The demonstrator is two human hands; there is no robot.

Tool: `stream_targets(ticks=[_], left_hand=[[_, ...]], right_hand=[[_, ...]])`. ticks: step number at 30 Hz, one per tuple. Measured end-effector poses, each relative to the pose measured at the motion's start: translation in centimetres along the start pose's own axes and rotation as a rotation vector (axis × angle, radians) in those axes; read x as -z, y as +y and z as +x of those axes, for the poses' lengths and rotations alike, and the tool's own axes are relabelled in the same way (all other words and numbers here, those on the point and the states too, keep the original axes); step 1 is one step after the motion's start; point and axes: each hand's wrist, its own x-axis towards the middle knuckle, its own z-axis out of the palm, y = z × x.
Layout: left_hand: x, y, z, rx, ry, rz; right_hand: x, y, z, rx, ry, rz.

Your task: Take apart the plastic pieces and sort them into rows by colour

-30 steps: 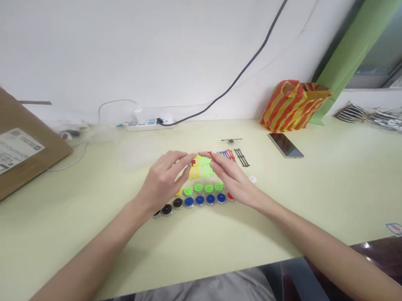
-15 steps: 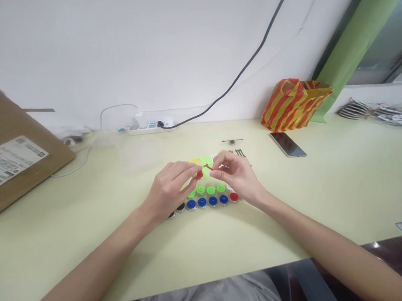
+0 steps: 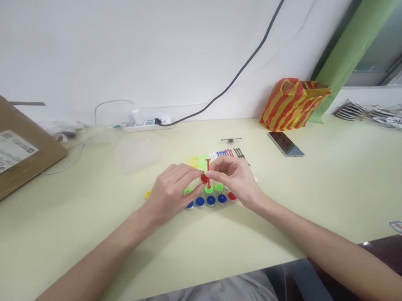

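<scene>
My left hand pinches a small red disc between thumb and fingertips. My right hand pinches a thin red stick, held upright with its shaft against the disc. Both hands hover just above rows of small round discs on the table: green discs, blue discs, and a red disc at the right end. Behind the hands lie rows of thin coloured sticks in yellow, green, white, blue, red and black. A lone yellow disc shows left of my left hand.
A phone lies on the pale green table, with a red-and-yellow striped bag behind it. A cardboard box sits at the left. A power strip and cables run along the wall. An assembled black spinner lies further back.
My right hand lifted a red stick from the rows and turned it upright. My left hand brought a red disc up to meet it. The hands drew closer together.
</scene>
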Motion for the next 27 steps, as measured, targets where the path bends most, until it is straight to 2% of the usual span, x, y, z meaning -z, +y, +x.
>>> stream_targets(ticks=[4, 9, 18, 27], left_hand=[[0.03, 0.46, 0.12, -0.015, 0.013, -0.023], [0.12, 0.91, -0.03, -0.041, 0.011, -0.025], [0.28, 0.69, -0.09, -0.073, -0.012, -0.005], [0.1, 0.56, -0.32, -0.088, -0.007, 0.013]], right_hand=[[-0.23, -0.09, -0.19, 0.114, 0.043, -0.206], [-0.75, 0.13, -0.68, 0.208, -0.016, -0.268], [-0.87, 0.23, -0.82, 0.042, -0.144, -0.051], [-0.62, 0.45, -0.51, 0.001, -0.14, 0.037]])
